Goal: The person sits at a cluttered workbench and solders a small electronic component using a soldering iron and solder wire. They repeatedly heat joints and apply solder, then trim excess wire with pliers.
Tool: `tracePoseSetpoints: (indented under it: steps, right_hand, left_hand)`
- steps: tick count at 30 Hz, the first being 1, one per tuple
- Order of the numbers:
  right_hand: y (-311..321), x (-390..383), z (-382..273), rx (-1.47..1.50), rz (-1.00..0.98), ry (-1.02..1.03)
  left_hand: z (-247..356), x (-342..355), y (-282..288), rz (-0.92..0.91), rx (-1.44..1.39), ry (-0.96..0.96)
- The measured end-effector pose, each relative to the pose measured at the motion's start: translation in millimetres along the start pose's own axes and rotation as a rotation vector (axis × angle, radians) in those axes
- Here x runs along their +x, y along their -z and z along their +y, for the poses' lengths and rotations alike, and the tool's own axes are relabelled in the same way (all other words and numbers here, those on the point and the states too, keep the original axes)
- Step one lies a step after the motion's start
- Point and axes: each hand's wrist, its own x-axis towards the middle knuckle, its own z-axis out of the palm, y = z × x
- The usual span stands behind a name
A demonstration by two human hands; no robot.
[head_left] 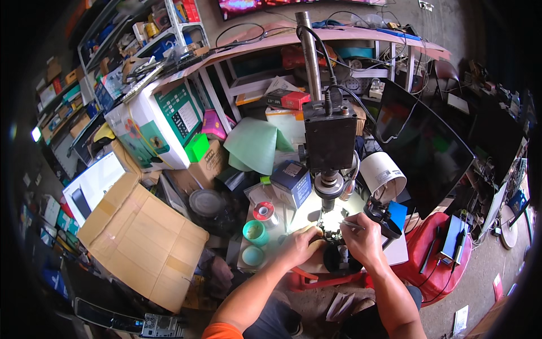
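Note:
My left hand (299, 247) is closed at the left edge of a small dark workpiece (327, 231); what its fingertips pinch is hidden by glare and the fingers. My right hand (364, 238) grips a thin, pen-like metal tool (352, 225), its tip pointing left into the lit spot. Directly above both hands hangs the lens (328, 185) of a black microscope camera (330, 135) on a metal pole (308, 56). Bright light washes out detail on the workpiece. A round black part (340, 259) lies just below it, between my wrists.
Left of my hands stand a red-rimmed solder spool (263, 212), a teal jar (256, 232) and its lid (253, 256). Behind them is a dark blue box (291, 184). A white cylinder (383, 173) stands to the right, near a red stool (435, 277) carrying a blue device (453, 240).

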Motion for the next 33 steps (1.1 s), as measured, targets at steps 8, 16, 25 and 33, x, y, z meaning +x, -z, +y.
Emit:
tracePoseSetpoints:
  steps: [8, 16, 25, 33]
  right_hand:
    - [8, -3, -6, 0.007, 0.030, 0.028]
    - [10, -4, -7, 0.001, 0.013, 0.006]
    - [13, -3, -8, 0.014, 0.035, 0.046]
    - [16, -3, -8, 0.047, 0.033, 0.035]
  left_hand:
    - [7, 1, 2, -0.018, 0.000, 0.063]
    - [0, 0, -1, -0.039, -0.003, 0.092]
    - [-1, 1, -3, 0.010, 0.006, 0.036]
    - [-5, 1, -3, 0.026, 0.014, 0.049]
